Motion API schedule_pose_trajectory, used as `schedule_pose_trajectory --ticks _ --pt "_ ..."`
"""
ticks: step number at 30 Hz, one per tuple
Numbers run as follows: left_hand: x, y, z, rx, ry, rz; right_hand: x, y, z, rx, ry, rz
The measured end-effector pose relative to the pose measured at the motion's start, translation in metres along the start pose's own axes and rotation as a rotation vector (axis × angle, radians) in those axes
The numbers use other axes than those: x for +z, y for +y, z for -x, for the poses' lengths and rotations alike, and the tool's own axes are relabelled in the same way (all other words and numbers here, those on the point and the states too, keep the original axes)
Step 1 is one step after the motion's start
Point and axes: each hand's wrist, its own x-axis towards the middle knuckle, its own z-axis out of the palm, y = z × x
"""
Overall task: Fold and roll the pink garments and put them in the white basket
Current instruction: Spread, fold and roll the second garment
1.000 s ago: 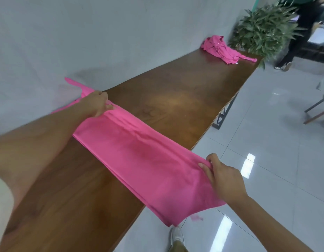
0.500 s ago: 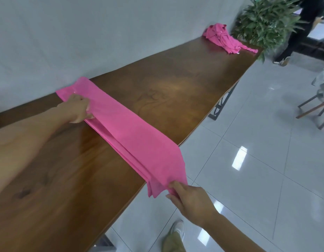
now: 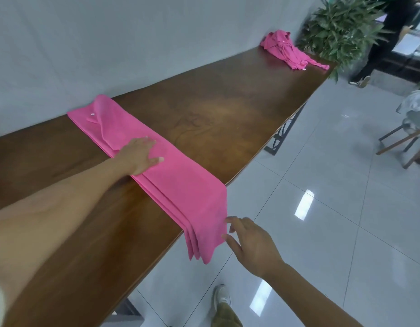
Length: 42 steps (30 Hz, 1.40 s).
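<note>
A pink garment (image 3: 178, 182), folded into a long narrow strip, lies across the brown wooden table (image 3: 204, 114). Its near end hangs over the table's front edge. My left hand (image 3: 139, 155) rests flat on the middle of the strip with straight fingers. My right hand (image 3: 249, 244) hovers open beside the hanging end, its fingertips just at the cloth's edge, holding nothing. A second pink garment (image 3: 287, 49) lies crumpled at the table's far end. No white basket is in view.
A white wall runs along the table's back edge. A potted plant (image 3: 341, 27) stands past the far end, with a person in dark clothes (image 3: 381, 38) beside it. Chairs (image 3: 409, 138) stand on the glossy tiled floor at right. My shoe (image 3: 222, 297) shows below.
The wide garment has been folded over into a narrow strip and laid down. My left hand let go and moved onto its middle. My right hand released the hanging end.
</note>
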Motion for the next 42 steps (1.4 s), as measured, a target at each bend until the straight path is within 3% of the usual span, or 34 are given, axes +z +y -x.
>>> schedule_pose_trajectory --ticks 3,14,29,33,37,42 --pt "0.02 0.022 0.007 -0.027 -0.067 0.002 -0.01 0.011 -0.011 0.017 -0.023 -0.022" --pt "0.039 0.053 0.052 -0.092 -0.059 0.124 -0.03 0.043 -0.072 -0.026 -0.159 -0.067" --pt "0.064 0.099 0.101 -0.191 0.003 0.32 -0.017 0.097 -0.133 -0.361 -0.268 -0.19" --pt "0.058 0.107 0.109 -0.288 0.216 0.454 -0.016 0.1 -0.149 -0.437 -0.279 -0.228" --pt "0.049 0.098 0.114 -0.409 0.508 0.367 -0.012 0.097 -0.172 -0.468 -0.285 -0.233" --pt "0.033 0.063 0.106 -0.577 0.623 0.393 -0.004 0.086 -0.207 -0.506 -0.283 -0.193"
